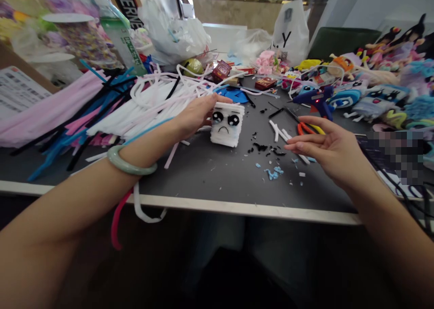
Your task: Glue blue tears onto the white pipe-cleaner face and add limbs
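My left hand (195, 114) grips the left side of a white fuzzy block (227, 124) made of pipe cleaners, with two black eyes and a frowning mouth on its front. The block stands on the dark grey table (210, 173). A green bangle (130, 162) rings my left wrist. My right hand (322, 148) hovers to the right of the block with fingers stretched out, holding nothing. Its fingertips are near short white pipe cleaner pieces (281, 135) and black trimmings (266, 148).
A heap of white, pink, blue and black pipe cleaners (101, 110) fills the left. A blue glue gun (317, 102) and orange-handled scissors (307, 129) lie behind my right hand. Finished plush figures (376, 98) crowd the right. Plastic bags (176, 33) stand at the back. Blue scraps (274, 173) lie near the front edge.
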`<state>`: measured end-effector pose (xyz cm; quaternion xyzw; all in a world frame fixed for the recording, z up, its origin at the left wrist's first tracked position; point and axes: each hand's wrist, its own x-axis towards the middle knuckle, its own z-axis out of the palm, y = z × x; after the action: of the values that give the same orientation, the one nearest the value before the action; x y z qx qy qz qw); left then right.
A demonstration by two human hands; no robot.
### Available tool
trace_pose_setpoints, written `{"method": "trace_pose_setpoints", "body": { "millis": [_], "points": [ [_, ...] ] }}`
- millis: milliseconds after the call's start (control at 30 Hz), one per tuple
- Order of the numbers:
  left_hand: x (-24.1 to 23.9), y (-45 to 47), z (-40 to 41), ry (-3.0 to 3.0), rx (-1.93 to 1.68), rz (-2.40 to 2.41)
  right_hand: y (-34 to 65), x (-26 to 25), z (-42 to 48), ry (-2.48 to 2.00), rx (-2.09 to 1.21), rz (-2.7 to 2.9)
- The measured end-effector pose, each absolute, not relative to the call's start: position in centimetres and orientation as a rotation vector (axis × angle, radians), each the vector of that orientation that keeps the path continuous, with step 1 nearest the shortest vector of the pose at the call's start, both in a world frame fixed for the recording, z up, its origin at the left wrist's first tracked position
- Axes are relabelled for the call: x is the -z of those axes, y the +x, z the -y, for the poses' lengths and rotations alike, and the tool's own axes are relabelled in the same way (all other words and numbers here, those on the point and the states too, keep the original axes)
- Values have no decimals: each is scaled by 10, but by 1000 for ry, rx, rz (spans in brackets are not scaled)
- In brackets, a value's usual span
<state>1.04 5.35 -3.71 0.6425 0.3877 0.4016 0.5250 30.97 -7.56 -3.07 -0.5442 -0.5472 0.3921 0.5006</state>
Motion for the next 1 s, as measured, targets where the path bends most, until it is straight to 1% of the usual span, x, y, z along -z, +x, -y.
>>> {"method": "trace_pose_setpoints", "body": {
  "millis": [167, 467, 733, 900, 1000],
  "points": [
    [34, 13, -52, 1472, -963, -970, 310, 31, 76, -1324, -931, 1345],
    [31, 16, -48, 1392, -1081, -1046, 311, 32, 76, -1322, -919, 1355],
    [34, 11, -58, 1384, -1276, -1114, 312, 33, 74, -1308, -930, 1357],
    [35, 7, -64, 1358, -1412, -1074, 311, 31, 75, -1320, -937, 1348],
    [34, 2, -65, 1447, -1459, -1172, 310, 30, 75, -1324, -941, 1346]
  ]
}}
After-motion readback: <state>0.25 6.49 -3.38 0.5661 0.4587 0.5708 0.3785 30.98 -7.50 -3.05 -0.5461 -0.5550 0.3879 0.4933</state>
